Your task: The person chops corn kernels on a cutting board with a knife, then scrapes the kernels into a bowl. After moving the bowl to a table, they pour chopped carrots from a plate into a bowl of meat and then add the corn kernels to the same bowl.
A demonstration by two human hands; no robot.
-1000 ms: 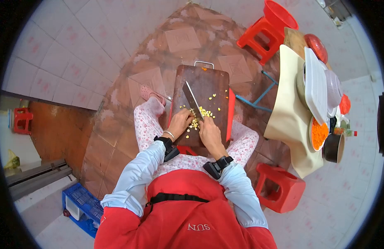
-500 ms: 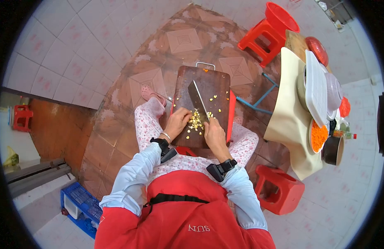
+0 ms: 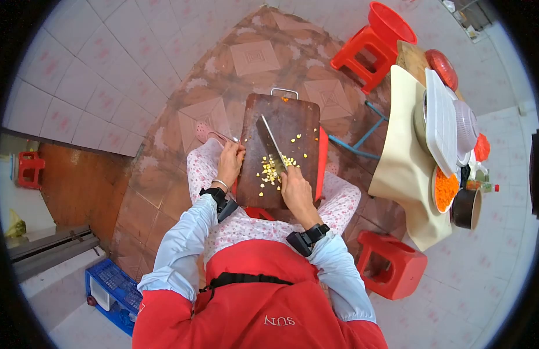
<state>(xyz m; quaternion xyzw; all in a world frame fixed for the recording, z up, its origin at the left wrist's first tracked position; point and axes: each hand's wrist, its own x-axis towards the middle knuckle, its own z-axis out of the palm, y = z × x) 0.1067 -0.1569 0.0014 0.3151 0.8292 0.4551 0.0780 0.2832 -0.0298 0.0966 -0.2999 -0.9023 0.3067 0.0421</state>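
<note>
A dark wooden cutting board point(image 3: 263, 195) with a metal handle at its far end lies in front of my lap. My right hand point(image 3: 297, 189) grips a kitchen cleaver point(image 3: 269, 139), its blade pointing away and to the left across the board. Small chopped pale-yellow pieces point(image 3: 268, 173) lie heaped beside the blade near my right fingers, with a few scattered further right. At the board's left edge is my left hand point(image 3: 229, 163), fingers curled and closed against the rim. Its fingertips are partly hidden.
To the right, a cloth-covered table point(image 3: 392, 151) carries a bowl of shredded orange food point(image 3: 446, 189), a white lid point(image 3: 441, 122) and a dark pot point(image 3: 467, 209). Red stools stand at the far right point(image 3: 368, 55) and near right point(image 3: 392, 264). A blue basket point(image 3: 115, 288) sits at lower left.
My left hand has left the chopped pieces and moved left to the board's edge. The cleaver has shifted left, its blade now leaning over the pieces, still in my right hand.
</note>
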